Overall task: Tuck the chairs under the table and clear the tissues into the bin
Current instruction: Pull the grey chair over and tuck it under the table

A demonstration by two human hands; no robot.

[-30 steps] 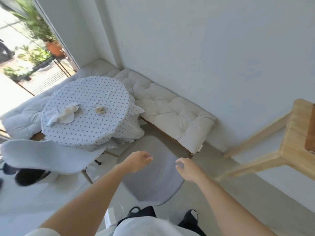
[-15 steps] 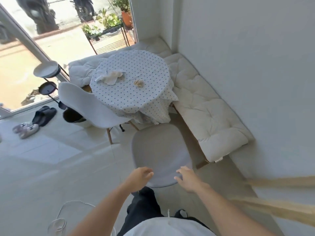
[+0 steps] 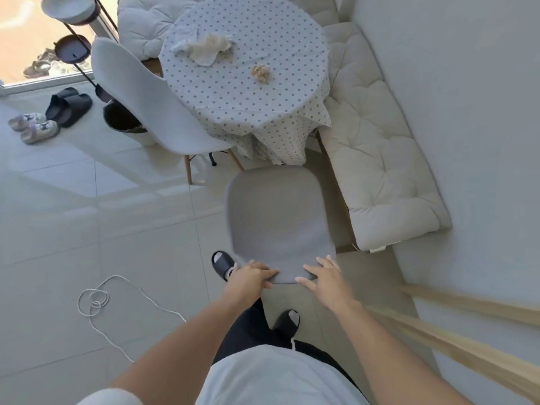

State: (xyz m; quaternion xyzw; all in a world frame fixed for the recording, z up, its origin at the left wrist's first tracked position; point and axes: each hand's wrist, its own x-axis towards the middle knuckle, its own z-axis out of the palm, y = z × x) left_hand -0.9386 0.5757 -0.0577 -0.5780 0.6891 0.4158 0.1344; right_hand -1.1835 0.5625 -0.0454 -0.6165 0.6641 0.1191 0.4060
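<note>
Chairs come first: the near chair (image 3: 277,217) is a smooth grey moulded shell with rounded corners, standing on the glossy pale tiles just short of the table (image 3: 245,83). Both hands rest on its top edge. The left hand (image 3: 251,277) curls over the rim, fingers closed on it; the right hand (image 3: 324,276) lies flatter, fingers spread across the shell's edge, and whether the thumb hooks underneath I cannot tell. A second chair (image 3: 152,103), the same curved shell on slim wooden legs, stands angled at the table's left side, its seat partly under the cloth. The table is round, draped in a white cloth with small dark dots that hangs in folds. On it lie crumpled tissues (image 3: 204,48) in a loose white heap near the far edge and a small tan wad (image 3: 261,73) nearer the middle. A dark bin (image 3: 122,121) sits behind the second chair. Tufted cream cushions (image 3: 377,159) line the wall.
</note>
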